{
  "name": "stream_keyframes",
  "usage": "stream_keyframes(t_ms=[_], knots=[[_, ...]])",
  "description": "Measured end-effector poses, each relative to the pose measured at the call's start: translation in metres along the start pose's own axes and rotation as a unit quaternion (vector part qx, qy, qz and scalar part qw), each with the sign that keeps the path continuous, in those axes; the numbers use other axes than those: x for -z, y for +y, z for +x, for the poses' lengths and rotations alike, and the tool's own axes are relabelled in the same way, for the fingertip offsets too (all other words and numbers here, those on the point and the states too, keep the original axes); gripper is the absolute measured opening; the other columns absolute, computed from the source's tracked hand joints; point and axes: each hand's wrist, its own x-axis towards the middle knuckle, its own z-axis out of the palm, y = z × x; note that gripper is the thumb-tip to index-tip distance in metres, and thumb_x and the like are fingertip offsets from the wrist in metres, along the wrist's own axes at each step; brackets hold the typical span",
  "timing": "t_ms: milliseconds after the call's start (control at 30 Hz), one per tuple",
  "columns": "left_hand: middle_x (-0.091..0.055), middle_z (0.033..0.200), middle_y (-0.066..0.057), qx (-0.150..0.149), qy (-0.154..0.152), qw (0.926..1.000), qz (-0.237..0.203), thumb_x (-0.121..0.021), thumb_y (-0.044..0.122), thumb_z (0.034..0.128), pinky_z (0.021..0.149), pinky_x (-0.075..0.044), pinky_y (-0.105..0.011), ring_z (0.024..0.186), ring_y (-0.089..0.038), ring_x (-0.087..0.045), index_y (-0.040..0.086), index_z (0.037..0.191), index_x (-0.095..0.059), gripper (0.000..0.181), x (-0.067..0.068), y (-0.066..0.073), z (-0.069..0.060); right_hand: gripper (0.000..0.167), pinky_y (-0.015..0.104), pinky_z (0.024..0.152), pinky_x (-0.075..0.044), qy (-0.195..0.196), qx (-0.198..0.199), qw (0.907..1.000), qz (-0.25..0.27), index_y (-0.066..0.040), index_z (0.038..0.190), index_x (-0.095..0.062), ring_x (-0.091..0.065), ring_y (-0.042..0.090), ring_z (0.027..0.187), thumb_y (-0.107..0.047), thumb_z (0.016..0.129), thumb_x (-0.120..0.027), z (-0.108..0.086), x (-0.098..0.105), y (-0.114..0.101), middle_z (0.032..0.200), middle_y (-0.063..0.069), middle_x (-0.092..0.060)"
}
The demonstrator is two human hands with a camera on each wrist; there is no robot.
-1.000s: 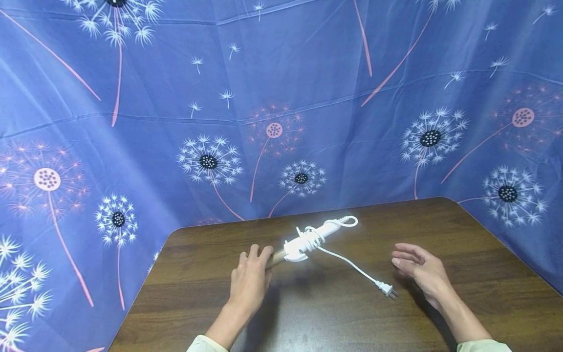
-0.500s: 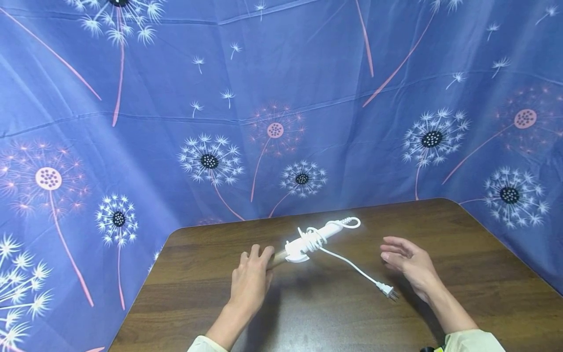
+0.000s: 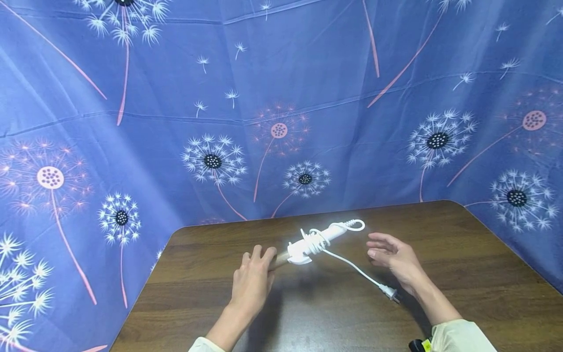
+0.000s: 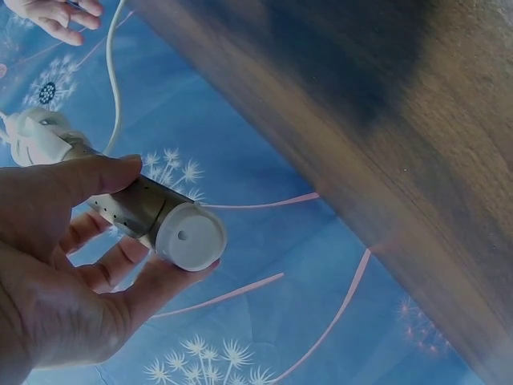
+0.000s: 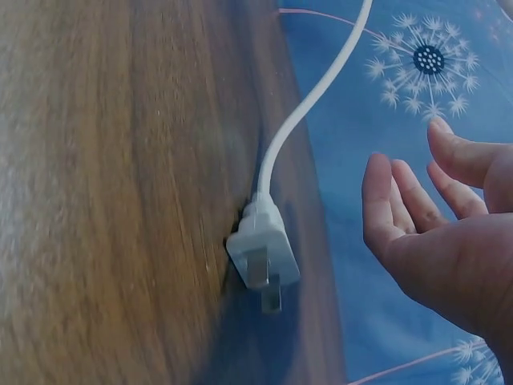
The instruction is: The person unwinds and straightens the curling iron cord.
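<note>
My left hand (image 3: 251,284) grips the metal barrel of a white corded tool (image 3: 311,244); its cord is wound around the handle. In the left wrist view, thumb and fingers close around the perforated barrel (image 4: 143,202), below a round white end cap (image 4: 192,237). A loose length of cord (image 3: 352,265) runs right to a two-prong plug (image 3: 389,292), also seen in the right wrist view (image 5: 263,245). My right hand (image 3: 402,264) holds nothing, its fingers relaxed, just right of the cord and above the plug in the head view.
A brown wood-grain table (image 3: 198,303) with rounded far corners lies under the hands. Behind and beside it hangs a blue cloth (image 3: 325,88) with dandelion prints. A small black and yellow object (image 3: 420,345) shows by the right sleeve.
My right hand has moved left, nearer the tool and cord. My left hand keeps its grip with hardly any movement. The black and yellow object has come into view by the right sleeve.
</note>
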Motion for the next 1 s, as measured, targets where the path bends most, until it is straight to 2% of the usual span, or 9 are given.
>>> stream_keyframes(t_ms=[167, 267, 500, 767, 1000], knots=[[-0.058, 0.096, -0.002, 0.001, -0.003, 1.0, 0.0, -0.084, 0.01, 0.0681, 0.042, -0.042, -0.03, 0.075, -0.023, -0.056, 0.021, 0.11, -0.06, 0.05, 0.001, 0.0, 0.0, 0.052, 0.043, 0.079, -0.056, -0.011, -0.011, 0.9999, 0.002, 0.009, 0.131, -0.045, -0.066, 0.011, 0.092, -0.004, 0.087, -0.068, 0.004, -0.009, 0.0, 0.117, 0.024, -0.061], [-0.058, 0.097, -0.002, 0.003, -0.004, 1.0, -0.002, -0.084, 0.01, 0.0687, 0.043, -0.042, -0.03, 0.076, -0.023, -0.056, 0.021, 0.11, -0.06, 0.049, 0.002, 0.001, 0.001, 0.053, 0.045, 0.081, -0.055, -0.02, -0.014, 0.9997, 0.003, 0.008, 0.133, -0.045, -0.066, 0.012, 0.093, -0.004, 0.086, -0.068, 0.008, -0.013, 0.0, 0.122, 0.03, -0.057], [-0.058, 0.097, -0.002, 0.006, -0.009, 0.9999, -0.007, -0.082, 0.01, 0.0703, 0.044, -0.042, -0.029, 0.077, -0.023, -0.056, 0.022, 0.111, -0.06, 0.048, 0.002, 0.002, 0.002, 0.052, 0.044, 0.081, -0.055, -0.033, 0.007, 0.9993, 0.019, 0.01, 0.131, -0.046, -0.066, 0.013, 0.093, 0.001, 0.085, -0.068, 0.015, -0.024, -0.001, 0.12, 0.033, -0.057], [-0.057, 0.097, -0.001, 0.002, -0.007, 0.9999, -0.007, -0.082, 0.01, 0.0697, 0.043, -0.042, -0.03, 0.076, -0.023, -0.056, 0.022, 0.111, -0.06, 0.048, 0.003, 0.003, 0.003, 0.052, 0.028, 0.081, -0.054, -0.044, 0.034, 0.9984, 0.008, 0.011, 0.13, -0.047, -0.065, 0.009, 0.096, 0.002, 0.084, -0.068, 0.021, -0.036, 0.002, 0.119, 0.034, -0.057], [-0.058, 0.097, -0.001, -0.001, -0.009, 0.9999, -0.008, -0.081, 0.009, 0.0701, 0.043, -0.042, -0.029, 0.076, -0.023, -0.056, 0.022, 0.112, -0.059, 0.049, 0.004, 0.005, 0.003, 0.052, 0.025, 0.083, -0.053, -0.049, 0.029, 0.9984, -0.003, 0.011, 0.129, -0.047, -0.065, 0.008, 0.096, 0.003, 0.082, -0.069, 0.025, -0.043, 0.003, 0.118, 0.031, -0.059]])
